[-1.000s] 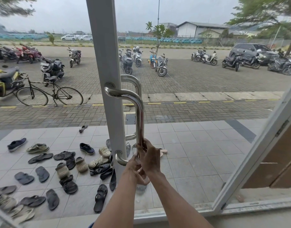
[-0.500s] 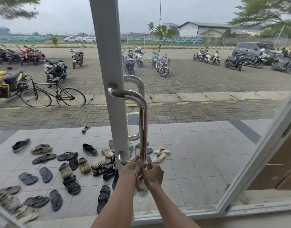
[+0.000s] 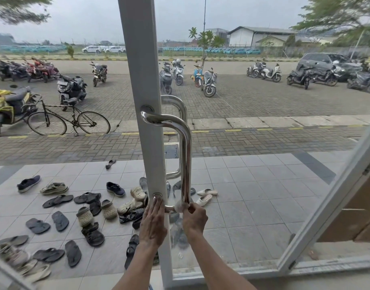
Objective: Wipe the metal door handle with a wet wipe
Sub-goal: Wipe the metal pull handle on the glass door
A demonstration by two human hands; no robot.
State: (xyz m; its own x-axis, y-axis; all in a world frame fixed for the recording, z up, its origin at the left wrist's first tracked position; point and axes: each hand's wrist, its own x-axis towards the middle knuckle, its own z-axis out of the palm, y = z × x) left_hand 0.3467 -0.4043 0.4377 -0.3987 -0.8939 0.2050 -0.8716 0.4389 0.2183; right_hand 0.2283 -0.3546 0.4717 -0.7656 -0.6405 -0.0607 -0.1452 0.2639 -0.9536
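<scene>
A polished metal door handle (image 3: 186,155) runs vertically on the white frame (image 3: 144,80) of a glass door, with a twin handle behind the glass. My right hand (image 3: 195,218) is closed around a crumpled white wet wipe (image 3: 180,206) pressed on the handle's lower bend. My left hand (image 3: 153,223) lies flat with fingers extended against the door frame, fingertips by the lower mounting rosette (image 3: 157,195).
Through the glass, many sandals and shoes (image 3: 89,208) lie scattered on the tiled porch. A bicycle (image 3: 68,120) and parked motorbikes (image 3: 209,83) stand on the paved lot beyond. A second white door frame (image 3: 326,204) angles up at right beside a brown panel.
My hands have slid down to the handle's bottom bend. My left hand has come off the handle and now rests flat on the frame. The camera view has shifted slightly.
</scene>
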